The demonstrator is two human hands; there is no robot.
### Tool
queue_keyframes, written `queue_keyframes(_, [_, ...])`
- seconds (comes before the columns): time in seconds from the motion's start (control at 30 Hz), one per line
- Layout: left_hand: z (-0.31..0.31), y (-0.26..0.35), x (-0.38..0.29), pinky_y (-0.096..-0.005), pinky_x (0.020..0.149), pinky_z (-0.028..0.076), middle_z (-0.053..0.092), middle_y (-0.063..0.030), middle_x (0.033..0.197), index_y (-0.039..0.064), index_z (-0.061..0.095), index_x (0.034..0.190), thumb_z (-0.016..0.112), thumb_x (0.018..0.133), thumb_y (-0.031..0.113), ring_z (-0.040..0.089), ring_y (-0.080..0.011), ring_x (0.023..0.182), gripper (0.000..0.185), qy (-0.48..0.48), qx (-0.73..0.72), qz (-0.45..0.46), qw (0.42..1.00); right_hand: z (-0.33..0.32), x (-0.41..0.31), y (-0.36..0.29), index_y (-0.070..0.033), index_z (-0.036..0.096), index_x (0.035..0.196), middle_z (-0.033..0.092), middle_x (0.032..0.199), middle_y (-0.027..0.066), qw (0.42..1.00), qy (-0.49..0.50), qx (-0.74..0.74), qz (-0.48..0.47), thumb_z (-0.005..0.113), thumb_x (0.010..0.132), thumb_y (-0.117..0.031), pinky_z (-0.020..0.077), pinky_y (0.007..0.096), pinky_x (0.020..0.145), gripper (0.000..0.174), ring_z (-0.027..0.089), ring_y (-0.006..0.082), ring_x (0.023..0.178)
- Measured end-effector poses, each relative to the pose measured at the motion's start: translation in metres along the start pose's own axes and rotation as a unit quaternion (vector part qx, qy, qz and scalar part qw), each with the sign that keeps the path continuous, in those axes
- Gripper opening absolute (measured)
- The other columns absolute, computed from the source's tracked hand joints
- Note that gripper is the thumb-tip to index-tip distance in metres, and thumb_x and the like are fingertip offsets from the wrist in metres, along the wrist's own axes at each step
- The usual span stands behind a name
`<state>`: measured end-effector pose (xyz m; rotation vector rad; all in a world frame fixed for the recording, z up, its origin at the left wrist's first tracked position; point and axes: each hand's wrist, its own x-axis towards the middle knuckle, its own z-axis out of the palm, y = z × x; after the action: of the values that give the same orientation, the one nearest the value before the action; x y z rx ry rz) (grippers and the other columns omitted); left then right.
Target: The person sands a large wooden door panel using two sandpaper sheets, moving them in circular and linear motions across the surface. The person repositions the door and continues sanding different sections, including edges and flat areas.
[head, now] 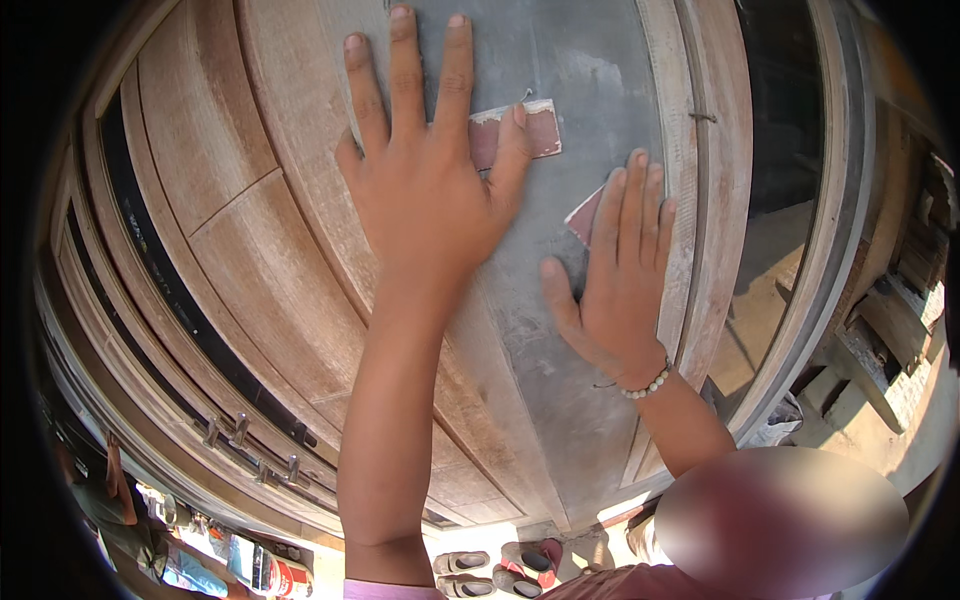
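Observation:
A wooden panel [495, 360] coated with grey filler stands before me. On its upper part my left hand [431, 180] lies flat with fingers spread. Its thumb crosses a reddish-brown piece of sandpaper [545, 129] with a ragged pale edge, pressing it against the grey surface; the left end of the piece is hidden under the hand. Lower and to the right, my right hand [626, 262], wearing a beaded bracelet [646, 388], keeps its fingers together over a second sandpaper piece [583, 214]. Only a corner of that piece shows.
Panelled wood [240, 225] continues on the left, with metal fittings [240, 429] lower down. A dark glass pane [780, 112] is at right. Slip-on shoes [462, 561] lie below. Another person [112, 517] and a red-and-white container [289, 577] are lower left. A blurred patch covers the lower right.

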<state>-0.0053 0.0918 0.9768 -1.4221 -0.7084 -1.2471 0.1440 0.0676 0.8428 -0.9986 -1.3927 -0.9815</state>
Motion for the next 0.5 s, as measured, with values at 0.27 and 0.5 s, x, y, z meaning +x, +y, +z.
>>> queue_keyframes(0.27, [-0.002, 0.002, -0.003, -0.0579, 0.103, 0.043, 0.037, -0.0138, 0.165, 0.022, 0.046, 0.157, 0.058, 0.097, 0.045, 0.03, -0.0462, 0.152, 0.065, 0.003, -0.003, 0.001, 1.0, 0.013, -0.046, 0.016, 0.004, 0.046, 0.151, 0.039, 0.162, 0.0231, 0.997, -0.021, 0.0, 0.077, 0.055, 0.092, -0.052, 0.0161, 0.0578, 0.125, 0.082, 0.029, 0.0384, 0.154])
queue_keyframes(0.5, [-0.001, 0.0, -0.001, -0.0588, 0.101, 0.045, 0.038, -0.0137, 0.164, 0.022, 0.047, 0.156, 0.059, 0.097, 0.045, 0.031, -0.0467, 0.151, 0.065, 0.009, 0.004, 0.019, 1.0, 0.009, -0.044, 0.014, 0.013, 0.041, 0.15, 0.036, 0.16, 0.0309, 0.991, -0.064, 0.012, -0.116, 0.053, 0.095, -0.05, 0.0158, 0.0597, 0.124, 0.084, 0.029, 0.0462, 0.152])
